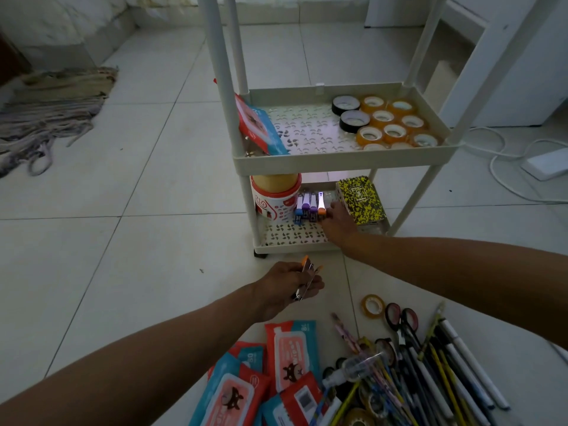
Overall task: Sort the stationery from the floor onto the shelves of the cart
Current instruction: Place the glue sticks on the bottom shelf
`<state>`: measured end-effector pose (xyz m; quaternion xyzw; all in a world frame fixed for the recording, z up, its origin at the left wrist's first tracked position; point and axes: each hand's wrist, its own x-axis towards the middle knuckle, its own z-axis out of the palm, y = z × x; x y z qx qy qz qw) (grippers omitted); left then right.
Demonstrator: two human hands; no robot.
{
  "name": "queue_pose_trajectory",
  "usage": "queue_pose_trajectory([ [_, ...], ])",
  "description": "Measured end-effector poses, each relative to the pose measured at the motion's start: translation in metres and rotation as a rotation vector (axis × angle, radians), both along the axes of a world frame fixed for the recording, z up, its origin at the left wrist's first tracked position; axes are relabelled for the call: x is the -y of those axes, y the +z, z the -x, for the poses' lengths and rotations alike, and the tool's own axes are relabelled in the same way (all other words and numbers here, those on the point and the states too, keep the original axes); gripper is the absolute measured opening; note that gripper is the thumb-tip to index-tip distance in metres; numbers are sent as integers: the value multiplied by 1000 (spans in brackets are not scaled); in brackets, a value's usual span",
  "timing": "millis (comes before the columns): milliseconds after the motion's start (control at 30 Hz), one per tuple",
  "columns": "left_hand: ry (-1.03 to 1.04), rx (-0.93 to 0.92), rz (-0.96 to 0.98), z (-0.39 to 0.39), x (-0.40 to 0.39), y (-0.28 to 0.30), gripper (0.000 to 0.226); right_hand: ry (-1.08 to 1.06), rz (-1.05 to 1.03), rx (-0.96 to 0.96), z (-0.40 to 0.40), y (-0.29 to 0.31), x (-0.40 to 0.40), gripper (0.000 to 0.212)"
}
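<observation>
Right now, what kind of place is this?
Probably a room in a home: pale tiled floor, a rumpled rug by the wall, a white power strip with trailing cable, and a plastic cart being stocked.

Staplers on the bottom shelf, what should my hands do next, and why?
Probably pass an orange stapler from the left hand to the right hand and stand it in the stapler row. The right hand rests beside the orange one at the row's end, the notebook just beyond it, and the left hand grips more staplers.
</observation>
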<state>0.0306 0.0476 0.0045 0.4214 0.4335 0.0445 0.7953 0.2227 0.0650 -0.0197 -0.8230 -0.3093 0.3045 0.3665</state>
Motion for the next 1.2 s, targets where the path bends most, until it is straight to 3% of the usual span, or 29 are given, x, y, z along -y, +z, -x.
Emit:
queue_pose_trajectory([
  [167,-7,10,-30,1,-1,6,30,27,30,-145,-5,8,-2,49],
  [267,37,0,-22,3,-5,11,28,-23,-24,-76,-2,6,6,49],
  [367,61,-16,-118,4,-10,15,26,-32,-129,113,5,10,22,29],
  [433,76,-41,-243,4,-12,14,29,1,-173,130,10,16,38,16],
  [633,-6,-165,-674,3,-14,15,25,227,2,-467,20,41,74,43],
  [833,-26,-156,-806,-1,-7,23,25,185,-50,-520,12,55,84,49],
  [900,-34,-134,-847,-4,-6,25,26,252,-51,-473,7,57,87,41],
  [1033,43,-148,-824,-9,-4,28,49,288,-68,-464,4,58,93,31],
  [1200,149,-85,-579,-6,-6,29,87,234,-66,-516,2,66,91,37],
])
